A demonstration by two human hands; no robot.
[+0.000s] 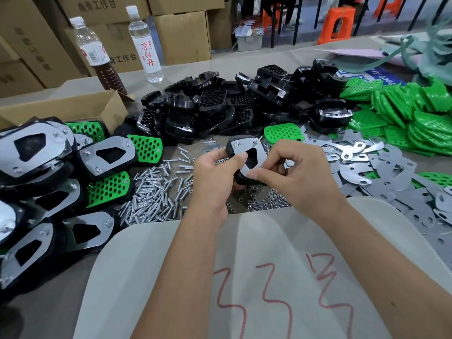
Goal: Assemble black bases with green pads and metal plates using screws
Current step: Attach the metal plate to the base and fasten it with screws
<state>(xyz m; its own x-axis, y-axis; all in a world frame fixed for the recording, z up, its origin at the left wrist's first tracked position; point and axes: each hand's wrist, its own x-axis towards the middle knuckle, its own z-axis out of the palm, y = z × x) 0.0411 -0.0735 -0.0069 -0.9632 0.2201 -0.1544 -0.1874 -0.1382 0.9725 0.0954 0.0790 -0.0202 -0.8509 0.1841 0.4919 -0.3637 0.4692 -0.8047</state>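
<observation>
Left hand [215,167]: fingers curled round the black base [241,178], thumb on its metal plate [247,152].
Right hand [297,171]: pinching the plate's near edge (above the screws [149,194]).
Bottle [144,42]: reads "凉白开".

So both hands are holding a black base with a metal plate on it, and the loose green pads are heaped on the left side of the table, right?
Not quite. In the head view the left hand and right hand do hold a black base with a metal plate, but the loose green pads are heaped on the right side; finished assemblies lie left.
</observation>
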